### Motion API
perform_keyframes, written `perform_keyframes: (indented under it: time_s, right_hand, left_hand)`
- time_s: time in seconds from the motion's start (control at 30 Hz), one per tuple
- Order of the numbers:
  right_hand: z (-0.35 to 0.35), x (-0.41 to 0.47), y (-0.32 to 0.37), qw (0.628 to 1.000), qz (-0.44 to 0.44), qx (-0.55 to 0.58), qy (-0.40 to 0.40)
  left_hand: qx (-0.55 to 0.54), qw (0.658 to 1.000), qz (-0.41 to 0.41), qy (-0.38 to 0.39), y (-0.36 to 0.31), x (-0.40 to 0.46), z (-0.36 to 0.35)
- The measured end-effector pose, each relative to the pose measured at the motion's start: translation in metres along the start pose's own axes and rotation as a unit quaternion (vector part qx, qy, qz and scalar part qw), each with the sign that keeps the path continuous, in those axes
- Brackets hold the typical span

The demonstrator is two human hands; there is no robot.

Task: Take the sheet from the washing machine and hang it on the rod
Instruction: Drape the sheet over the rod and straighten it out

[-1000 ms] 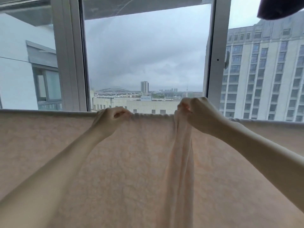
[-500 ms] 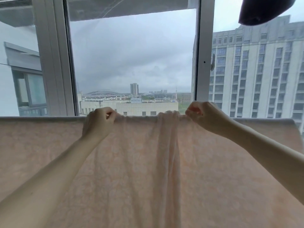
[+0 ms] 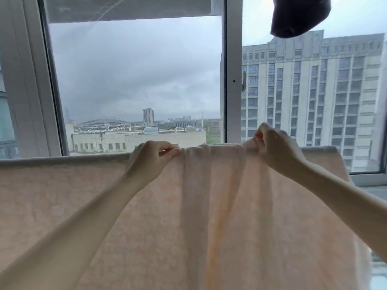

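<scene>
Leftmost, the pale peach sheet [image 3: 62,206] hangs flat and smooth in front of the white window frame [image 3: 31,80], its top fold running level across the view; the rod beneath that fold is hidden by the cloth. Nearer the middle, the left hand [image 3: 149,160] pinches the top edge between thumb and curled fingers, and between the two hands the fabric is bunched into vertical pleats that fall straight down. Further right, the right hand [image 3: 274,149] grips a gathered tuft of the same edge, raised slightly above the fold, while a dark garment [image 3: 299,15] hangs overhead at the upper right corner.
</scene>
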State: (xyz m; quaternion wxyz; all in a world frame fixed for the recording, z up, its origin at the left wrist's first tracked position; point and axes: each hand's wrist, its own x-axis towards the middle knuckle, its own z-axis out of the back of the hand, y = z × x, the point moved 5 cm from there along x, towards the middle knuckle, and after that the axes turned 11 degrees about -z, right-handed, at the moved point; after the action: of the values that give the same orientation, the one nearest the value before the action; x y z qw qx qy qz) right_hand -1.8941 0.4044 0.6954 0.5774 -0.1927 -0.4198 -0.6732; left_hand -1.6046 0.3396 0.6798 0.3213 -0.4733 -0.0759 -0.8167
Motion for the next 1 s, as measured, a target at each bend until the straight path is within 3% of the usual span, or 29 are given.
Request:
perform_keyframes:
  time_s: [0.13, 0.37, 0.7, 0.87, 1.0]
  right_hand:
    - [0.021, 0.003, -0.038, 0.995, -0.072, -0.057, -0.032]
    - [-0.008, -0.018, 0.012, 0.992, 0.075, 0.036, 0.094]
    - [-0.012, -0.008, 0.010, 0.994, 0.097, 0.021, 0.040]
    - [0.012, 0.011, -0.046, 1.000, 0.020, 0.006, -0.007]
    - [0.016, 0.017, -0.066, 0.999, 0.030, 0.029, 0.014]
  left_hand:
    - [0.017, 0.999, 0.027, -0.004, 0.007, 0.002, -0.002]
    - [0.065, 0.998, 0.027, -0.006, -0.006, 0.006, -0.018]
    - [0.054, 0.997, 0.057, -0.028, -0.009, 0.008, -0.015]
    - [0.071, 0.993, 0.078, -0.050, -0.007, 0.008, -0.014]
    - [0.094, 0.989, 0.102, -0.052, -0.016, 0.012, -0.024]
